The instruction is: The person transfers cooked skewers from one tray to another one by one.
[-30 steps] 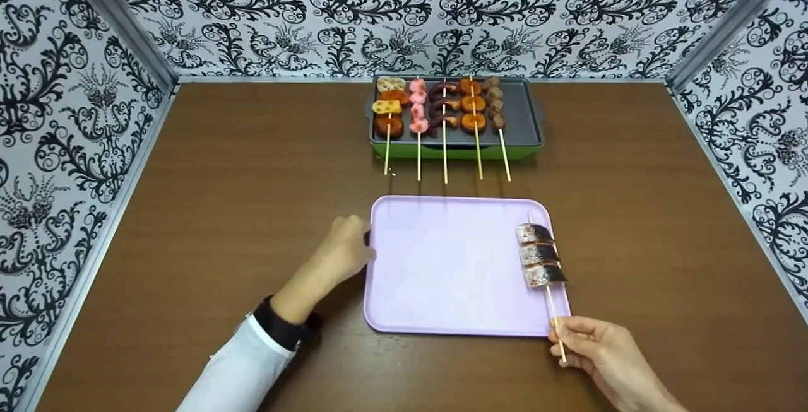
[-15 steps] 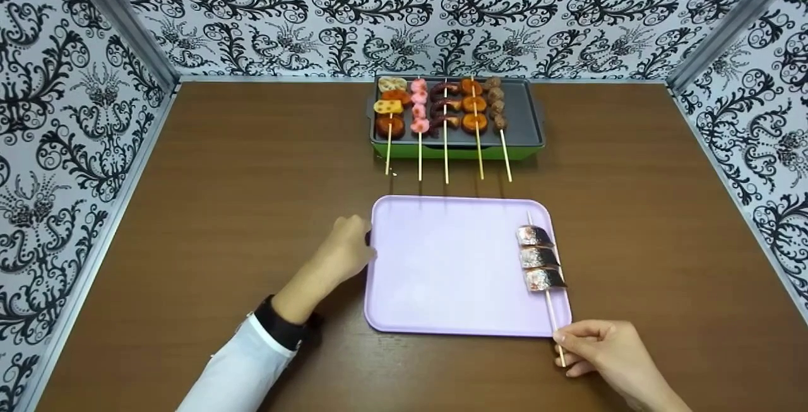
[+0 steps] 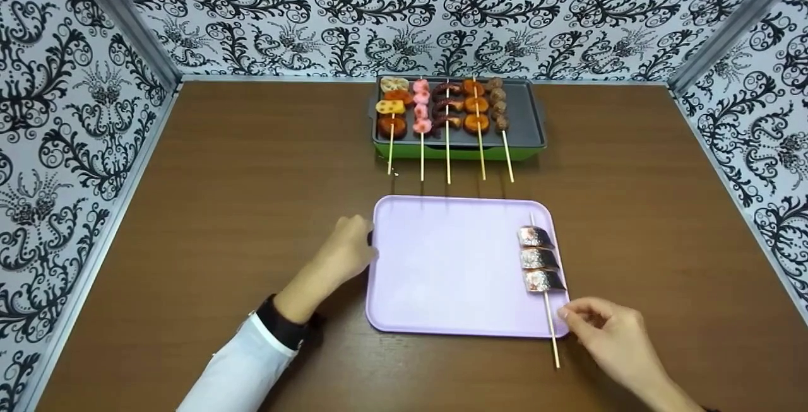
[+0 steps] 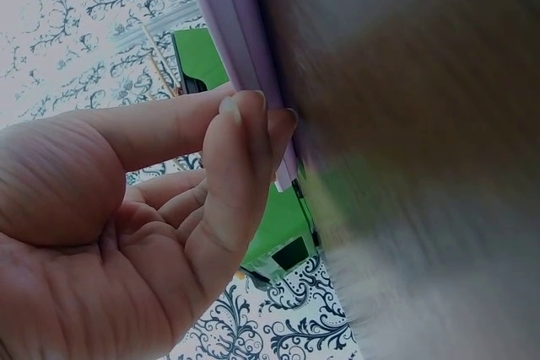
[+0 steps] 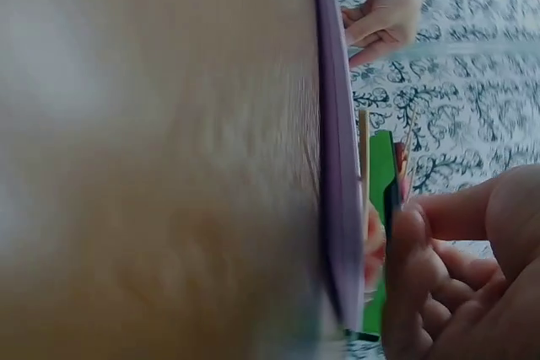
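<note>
In the head view a purple tray (image 3: 457, 267) lies flat on the table. My left hand (image 3: 344, 248) pinches its left rim; in the left wrist view the thumb and curled fingertips of that hand (image 4: 186, 200) meet at the tray edge (image 4: 240, 31). On the tray's right side lies a fish skewer (image 3: 540, 259), three silver-and-dark pieces on a wooden stick, its bare end jutting past the front rim. My right hand (image 3: 615, 339) is just right of the stick, loosely curled, fingertips right at the tray's rim and holding nothing.
Behind the tray stands a green grill (image 3: 461, 151) with a grey top plate (image 3: 524, 109). Several food skewers (image 3: 447, 106) lie side by side on it, sticks pointing toward me. Patterned panels (image 3: 404, 14) border the brown table (image 3: 252, 178) at the back and both sides.
The right hand has lowered the fish skewer onto the tray, let go of its stick and shifted slightly right and away. The left hand keeps its place on the tray rim.
</note>
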Motion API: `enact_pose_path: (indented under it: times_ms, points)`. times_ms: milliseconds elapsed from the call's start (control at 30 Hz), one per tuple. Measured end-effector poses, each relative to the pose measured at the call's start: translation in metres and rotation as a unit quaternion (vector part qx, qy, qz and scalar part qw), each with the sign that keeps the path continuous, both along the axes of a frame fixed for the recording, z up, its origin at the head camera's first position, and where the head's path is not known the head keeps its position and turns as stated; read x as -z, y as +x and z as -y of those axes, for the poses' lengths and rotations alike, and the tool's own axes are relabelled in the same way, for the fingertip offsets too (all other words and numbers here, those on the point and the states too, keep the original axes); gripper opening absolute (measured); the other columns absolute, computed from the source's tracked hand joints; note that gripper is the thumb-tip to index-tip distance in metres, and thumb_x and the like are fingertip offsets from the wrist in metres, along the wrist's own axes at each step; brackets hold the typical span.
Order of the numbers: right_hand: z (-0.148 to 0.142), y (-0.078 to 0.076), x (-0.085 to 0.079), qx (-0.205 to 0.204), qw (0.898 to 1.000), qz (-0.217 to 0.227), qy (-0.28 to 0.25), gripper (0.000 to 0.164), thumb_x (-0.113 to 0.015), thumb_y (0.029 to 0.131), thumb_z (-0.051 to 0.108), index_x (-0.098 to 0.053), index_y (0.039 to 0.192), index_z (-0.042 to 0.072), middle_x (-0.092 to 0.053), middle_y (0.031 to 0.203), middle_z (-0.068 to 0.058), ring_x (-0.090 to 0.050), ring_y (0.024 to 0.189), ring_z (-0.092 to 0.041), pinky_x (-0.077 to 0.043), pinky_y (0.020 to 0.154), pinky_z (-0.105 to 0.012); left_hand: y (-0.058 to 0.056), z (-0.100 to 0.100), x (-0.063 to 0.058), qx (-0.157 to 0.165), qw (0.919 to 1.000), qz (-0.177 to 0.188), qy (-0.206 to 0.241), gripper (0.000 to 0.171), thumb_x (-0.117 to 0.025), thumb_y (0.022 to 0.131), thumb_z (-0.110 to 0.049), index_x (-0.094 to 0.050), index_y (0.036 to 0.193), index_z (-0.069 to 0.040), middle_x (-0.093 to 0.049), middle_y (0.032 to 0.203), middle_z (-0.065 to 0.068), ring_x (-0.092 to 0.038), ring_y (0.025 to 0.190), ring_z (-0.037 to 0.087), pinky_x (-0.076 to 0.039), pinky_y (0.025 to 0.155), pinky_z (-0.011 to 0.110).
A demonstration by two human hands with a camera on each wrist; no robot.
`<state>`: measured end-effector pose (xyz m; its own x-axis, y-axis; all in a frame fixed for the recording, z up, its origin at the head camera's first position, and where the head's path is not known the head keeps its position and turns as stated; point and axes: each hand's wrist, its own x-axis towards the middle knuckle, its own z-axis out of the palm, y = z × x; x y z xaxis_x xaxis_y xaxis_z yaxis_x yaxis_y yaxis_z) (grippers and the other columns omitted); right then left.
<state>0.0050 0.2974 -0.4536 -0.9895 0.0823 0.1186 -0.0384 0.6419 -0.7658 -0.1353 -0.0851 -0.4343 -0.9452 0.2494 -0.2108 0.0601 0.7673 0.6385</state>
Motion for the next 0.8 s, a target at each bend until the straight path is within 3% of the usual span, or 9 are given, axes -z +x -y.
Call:
enact_pose_path:
  times_ms: [67,133,267,367,500,633,800]
  points:
    - [0.0,-0.006,-0.001,-0.023,0.992,-0.11,0.062,0.019,-0.083,0.076,-0.006,-0.077,0.083,0.01,-0.066,0.069,0.009,-0.055,0.056,-0.004,-0.044,0.052,-0.015,0.0,0.0,0.0,0.0,1.0,0.0,-0.002,0.014,-0.067,0.079,0.009,-0.071,0.091,0.003,-0.067,0.089,0.014,-0.055,0.078,0.026,-0.048,0.069,0.037]
    - [-0.001,-0.014,-0.003,-0.044,0.974,-0.192,0.114,0.021,-0.084,0.073,-0.006,-0.077,0.084,0.011,-0.066,0.072,0.011,-0.054,0.057,-0.002,-0.043,0.053,-0.014,0.0,-0.001,0.0,0.001,1.0,-0.002,-0.004,0.013,-0.066,0.079,0.009,-0.07,0.089,0.002,-0.067,0.088,0.014,-0.055,0.077,0.026,-0.049,0.069,0.036]
    - [-0.001,-0.032,-0.011,-0.059,0.945,-0.256,0.196,0.018,-0.082,0.077,0.005,-0.078,0.094,0.009,-0.073,0.087,0.002,-0.066,0.071,-0.013,-0.051,0.061,-0.028,0.0,0.0,0.001,0.003,0.9999,-0.007,-0.01,0.009,-0.066,0.078,0.009,-0.067,0.082,0.0,-0.064,0.084,0.012,-0.053,0.075,0.026,-0.047,0.066,0.036]
    - [0.001,-0.046,-0.017,-0.075,0.941,-0.245,0.221,0.033,-0.08,0.081,0.012,-0.074,0.112,0.002,-0.074,0.11,-0.012,-0.07,0.097,-0.03,-0.054,0.079,-0.044,0.0,0.0,0.001,0.01,0.9998,-0.015,-0.009,0.01,-0.065,0.078,0.01,-0.066,0.08,0.0,-0.064,0.081,0.011,-0.052,0.073,0.025,-0.047,0.064,0.037]
    - [0.006,-0.063,-0.026,-0.096,0.952,-0.175,0.233,0.055,-0.076,0.089,0.017,-0.059,0.136,-0.006,-0.058,0.138,-0.025,-0.057,0.122,-0.044,-0.044,0.099,-0.059,0.0,0.001,0.001,0.019,0.9996,-0.021,-0.004,0.012,-0.063,0.077,0.011,-0.068,0.084,0.002,-0.064,0.081,0.011,-0.052,0.072,0.024,-0.048,0.065,0.037]
    - [0.014,-0.08,-0.034,-0.104,0.958,-0.102,0.249,0.068,-0.069,0.097,0.031,-0.044,0.147,-0.007,-0.04,0.152,-0.031,-0.043,0.134,-0.051,-0.034,0.107,-0.064,-0.001,0.0,0.001,0.016,0.9997,-0.017,0.002,0.011,-0.063,0.078,0.011,-0.066,0.082,0.001,-0.063,0.08,0.011,-0.052,0.072,0.025,-0.047,0.064,0.036]
    - [0.021,-0.105,-0.041,-0.109,0.961,-0.049,0.251,0.078,-0.059,0.101,0.045,-0.031,0.155,-0.004,-0.024,0.159,-0.033,-0.03,0.141,-0.054,-0.025,0.112,-0.065,0.0,0.0,0.001,0.009,0.9998,-0.014,0.007,0.012,-0.064,0.078,0.011,-0.062,0.075,-0.001,-0.061,0.077,0.012,-0.052,0.07,0.025,-0.046,0.061,0.034]
